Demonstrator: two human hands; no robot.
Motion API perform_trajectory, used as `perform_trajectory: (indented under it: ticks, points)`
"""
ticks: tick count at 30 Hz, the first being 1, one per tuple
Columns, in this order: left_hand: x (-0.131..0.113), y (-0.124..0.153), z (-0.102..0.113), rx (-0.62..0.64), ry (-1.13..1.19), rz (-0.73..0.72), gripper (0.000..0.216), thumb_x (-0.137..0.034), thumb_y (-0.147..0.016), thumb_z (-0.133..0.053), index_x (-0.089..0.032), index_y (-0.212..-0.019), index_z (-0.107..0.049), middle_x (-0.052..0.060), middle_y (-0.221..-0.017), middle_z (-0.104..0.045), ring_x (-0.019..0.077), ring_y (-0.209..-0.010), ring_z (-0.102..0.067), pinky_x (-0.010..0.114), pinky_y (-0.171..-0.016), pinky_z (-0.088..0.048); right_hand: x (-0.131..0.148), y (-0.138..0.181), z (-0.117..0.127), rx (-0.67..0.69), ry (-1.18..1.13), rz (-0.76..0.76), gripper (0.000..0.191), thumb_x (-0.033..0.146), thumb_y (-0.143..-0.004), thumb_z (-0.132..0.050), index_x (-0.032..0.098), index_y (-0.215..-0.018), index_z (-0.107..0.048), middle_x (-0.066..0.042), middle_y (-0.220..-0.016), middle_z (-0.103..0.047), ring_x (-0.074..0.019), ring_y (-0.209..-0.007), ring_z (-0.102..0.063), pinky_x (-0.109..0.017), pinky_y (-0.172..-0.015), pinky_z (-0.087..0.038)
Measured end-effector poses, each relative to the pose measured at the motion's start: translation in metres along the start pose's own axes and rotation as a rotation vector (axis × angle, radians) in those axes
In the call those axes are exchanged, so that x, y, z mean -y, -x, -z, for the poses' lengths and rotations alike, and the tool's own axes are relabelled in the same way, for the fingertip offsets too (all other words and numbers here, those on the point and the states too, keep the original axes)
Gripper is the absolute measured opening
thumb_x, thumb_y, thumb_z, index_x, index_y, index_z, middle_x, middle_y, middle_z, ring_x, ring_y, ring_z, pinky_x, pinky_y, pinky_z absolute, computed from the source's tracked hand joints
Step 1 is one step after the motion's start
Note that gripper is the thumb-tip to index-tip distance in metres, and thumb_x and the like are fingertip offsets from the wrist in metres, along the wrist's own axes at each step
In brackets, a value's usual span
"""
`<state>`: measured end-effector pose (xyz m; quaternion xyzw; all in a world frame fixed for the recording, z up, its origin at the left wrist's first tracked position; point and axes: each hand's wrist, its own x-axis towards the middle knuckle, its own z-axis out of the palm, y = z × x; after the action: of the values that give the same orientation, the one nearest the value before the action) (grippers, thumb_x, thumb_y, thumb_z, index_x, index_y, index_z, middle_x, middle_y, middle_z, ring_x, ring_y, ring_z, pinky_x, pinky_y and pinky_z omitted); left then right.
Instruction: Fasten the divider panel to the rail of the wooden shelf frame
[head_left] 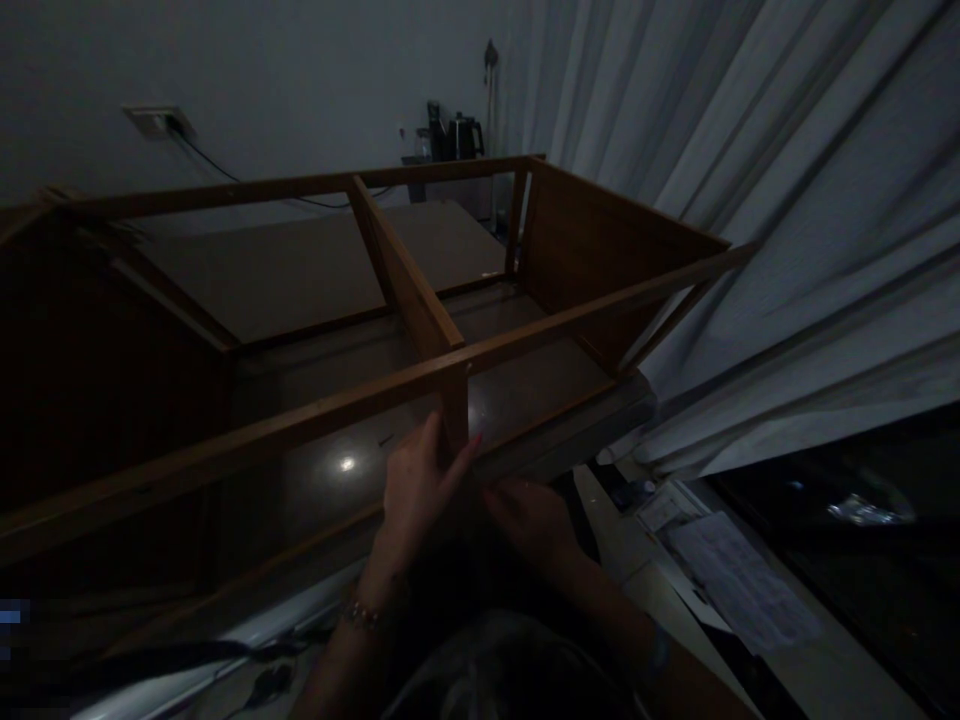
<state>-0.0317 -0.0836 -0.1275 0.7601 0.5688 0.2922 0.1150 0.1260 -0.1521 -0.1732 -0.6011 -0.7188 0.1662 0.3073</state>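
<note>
A wooden cabinet frame [600, 312], its top uncovered, stretches across the view with a divider panel [409, 275] running from front to back. My left hand [416, 475] is closed around the lower part of the front wooden upright [454, 400], with the thumb on its right side. Just right of and below it, my right hand [534, 520] has its fingers curled in near the frame's lower front edge. Dim light hides whatever those fingers may hold. A small dark thin piece [385, 440] lies on the panel inside the frame, left of my left hand.
A white curtain [720, 190] hangs along the right side, touching or close to the frame's corner. Behind the frame stand a dark kettle [463, 137] and a wall socket with a plugged-in cable [206, 158]. Papers [742, 570] lie at the lower right.
</note>
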Motion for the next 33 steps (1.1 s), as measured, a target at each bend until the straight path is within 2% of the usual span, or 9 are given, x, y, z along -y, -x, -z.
perform_trajectory:
  ticks: [4, 7, 11, 16, 18, 20, 25, 30, 33]
  points:
    - [0.001, 0.000, -0.001, 0.009, -0.014, 0.023, 0.041, -0.057, -0.086, -0.045, -0.019, -0.094, -0.058, 0.005, -0.080, -0.066, 0.0199, -0.073, -0.063, 0.029, -0.064, -0.046, -0.002, 0.003, -0.010, 0.223, -0.492, -0.398, 0.052, 0.060, -0.089, -0.041, 0.020, -0.061, -0.059, 0.001, -0.051, -0.059, -0.0112, -0.045, -0.054, -0.023, -0.044, -0.031]
    - [0.000, 0.001, -0.001, -0.003, -0.018, 0.016, 0.043, -0.056, -0.086, -0.044, -0.019, -0.103, -0.057, 0.005, -0.083, -0.067, 0.0199, -0.076, -0.064, 0.029, -0.066, -0.047, 0.000, 0.005, -0.017, 0.271, -0.712, -0.529, 0.058, 0.068, -0.084, -0.039, 0.020, -0.053, -0.051, 0.003, -0.041, -0.047, -0.0100, -0.037, -0.046, -0.022, -0.040, -0.030]
    - [-0.002, 0.001, 0.001, -0.006, -0.022, 0.011, 0.041, -0.056, -0.087, -0.044, -0.019, -0.101, -0.057, 0.004, -0.082, -0.066, 0.0192, -0.074, -0.063, 0.028, -0.065, -0.046, 0.008, 0.006, -0.018, 0.090, -0.648, -0.431, 0.051, 0.061, -0.087, -0.042, 0.021, -0.056, -0.048, 0.003, -0.048, -0.051, -0.0101, -0.045, -0.049, -0.021, -0.047, -0.036]
    - [-0.001, 0.001, 0.000, -0.001, -0.036, 0.015, 0.040, -0.057, -0.086, -0.044, -0.019, -0.090, -0.055, 0.004, -0.078, -0.065, 0.0187, -0.070, -0.063, 0.028, -0.061, -0.043, 0.012, 0.012, -0.017, -0.138, -0.133, -0.193, 0.038, 0.045, -0.094, -0.042, 0.019, -0.076, -0.062, -0.004, -0.069, -0.067, -0.0162, -0.063, -0.061, -0.026, -0.062, -0.039]
    - [0.000, 0.001, -0.001, -0.008, -0.033, 0.005, 0.039, -0.057, -0.086, -0.044, -0.019, -0.091, -0.054, 0.004, -0.079, -0.065, 0.0186, -0.071, -0.063, 0.027, -0.061, -0.043, 0.011, 0.014, -0.019, -0.191, -0.015, -0.098, 0.035, 0.041, -0.097, -0.040, 0.019, -0.087, -0.065, -0.006, -0.079, -0.071, -0.0181, -0.070, -0.064, -0.029, -0.068, -0.039]
    - [0.001, 0.001, -0.001, -0.008, -0.021, -0.007, 0.039, -0.057, -0.086, -0.044, -0.020, -0.093, -0.054, 0.004, -0.079, -0.065, 0.0184, -0.071, -0.063, 0.027, -0.062, -0.044, 0.011, 0.016, -0.021, -0.225, -0.006, -0.058, 0.035, 0.040, -0.098, -0.039, 0.019, -0.094, -0.066, -0.006, -0.085, -0.073, -0.0180, -0.072, -0.065, -0.029, -0.070, -0.039]
    - [0.001, 0.001, -0.001, -0.023, -0.016, -0.009, 0.039, -0.057, -0.086, -0.044, -0.020, -0.091, -0.054, 0.003, -0.077, -0.064, 0.0186, -0.071, -0.062, 0.028, -0.062, -0.044, 0.013, 0.017, -0.027, -0.285, -0.074, -0.056, 0.037, 0.040, -0.099, -0.037, 0.019, -0.097, -0.067, -0.005, -0.089, -0.074, -0.0181, -0.074, -0.067, -0.029, -0.069, -0.042]
    - [0.000, 0.001, -0.001, -0.026, -0.020, -0.003, 0.040, -0.058, -0.086, -0.044, -0.020, -0.090, -0.056, 0.004, -0.077, -0.064, 0.0185, -0.070, -0.062, 0.028, -0.061, -0.044, 0.012, 0.017, -0.030, -0.273, -0.029, 0.008, 0.034, 0.032, -0.099, -0.038, 0.019, -0.123, -0.058, -0.007, -0.103, -0.072, -0.0183, -0.075, -0.067, -0.033, -0.074, -0.042]
    - [0.001, 0.001, -0.002, -0.014, -0.032, 0.006, 0.041, -0.058, -0.086, -0.044, -0.019, -0.089, -0.055, 0.004, -0.077, -0.064, 0.0187, -0.070, -0.062, 0.028, -0.060, -0.044, 0.009, 0.016, -0.031, -0.244, -0.066, 0.072, 0.035, 0.028, -0.100, -0.035, 0.020, -0.125, -0.057, -0.007, -0.100, -0.072, -0.0184, -0.075, -0.065, -0.033, -0.071, -0.043]
